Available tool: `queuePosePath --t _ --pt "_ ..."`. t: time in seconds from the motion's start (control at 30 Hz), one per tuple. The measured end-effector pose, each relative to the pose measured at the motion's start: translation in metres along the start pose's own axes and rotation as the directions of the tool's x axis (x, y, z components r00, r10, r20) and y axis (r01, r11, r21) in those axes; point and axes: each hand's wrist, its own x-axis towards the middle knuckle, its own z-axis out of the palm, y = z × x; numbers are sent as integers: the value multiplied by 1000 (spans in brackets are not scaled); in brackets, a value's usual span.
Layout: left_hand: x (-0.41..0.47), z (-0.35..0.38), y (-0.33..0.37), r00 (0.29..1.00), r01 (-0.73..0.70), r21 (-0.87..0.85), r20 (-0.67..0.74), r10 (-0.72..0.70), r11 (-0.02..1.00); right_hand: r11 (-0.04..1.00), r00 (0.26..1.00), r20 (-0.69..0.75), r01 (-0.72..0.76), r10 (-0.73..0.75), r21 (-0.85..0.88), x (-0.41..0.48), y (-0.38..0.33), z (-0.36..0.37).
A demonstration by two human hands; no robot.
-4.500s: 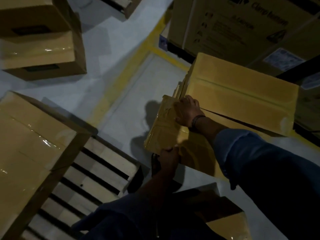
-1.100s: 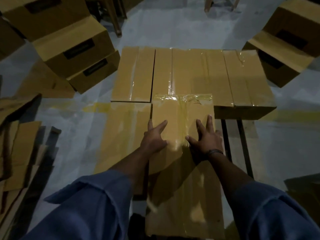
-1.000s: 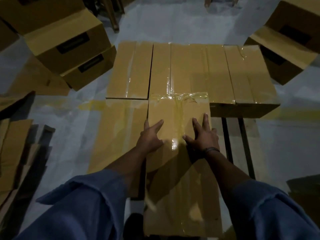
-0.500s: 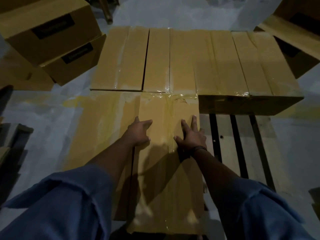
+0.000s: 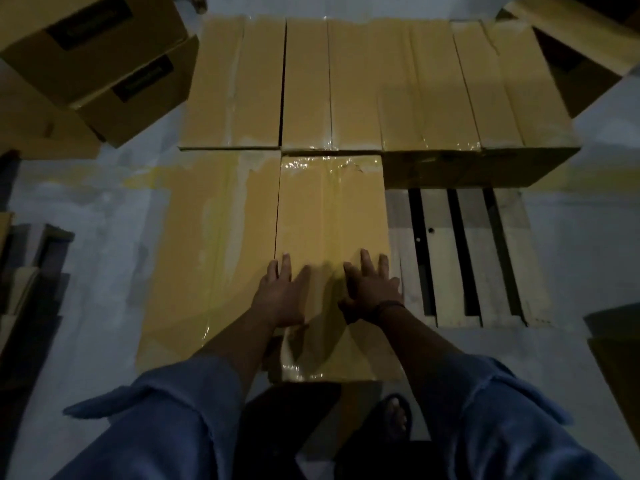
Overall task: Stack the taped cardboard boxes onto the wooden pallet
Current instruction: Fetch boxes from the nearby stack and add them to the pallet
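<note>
Taped box (image 5: pixel 332 237): lying flat on wooden pallet (image 5: pixel 464 258), near row, touching far row of boxes (image 5: pixel 377 84) and left neighbour box (image 5: pixel 214 247). Left hand (image 5: pixel 282 294), right hand (image 5: pixel 372 289): palms down on its top, fingers spread, gripping nothing.

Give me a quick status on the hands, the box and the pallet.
Left hand and right hand flat, fingers spread on the taped box. Box butts the back row. Bare pallet slats to its right, nothing on them.
</note>
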Motion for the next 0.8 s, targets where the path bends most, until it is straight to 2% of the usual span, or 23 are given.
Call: queuePosePath --t 0.13,0.23,0.4,0.8 --pt "-48 38 5 997 -27 151 77 15 988 995 994 107 -2 12 -96 -55 -14 41" --pt "-69 62 6 998 -54 234 56 42 971 988 990 138 30 -9 -150 -85 -21 65" --pt "-88 78 6 997 -73 300 2 76 951 986 996 91 2 13 -164 -105 -16 95" --pt "-83 74 -3 979 -91 355 -138 149 930 974 998 61 31 -17 -223 -91 -11 90"
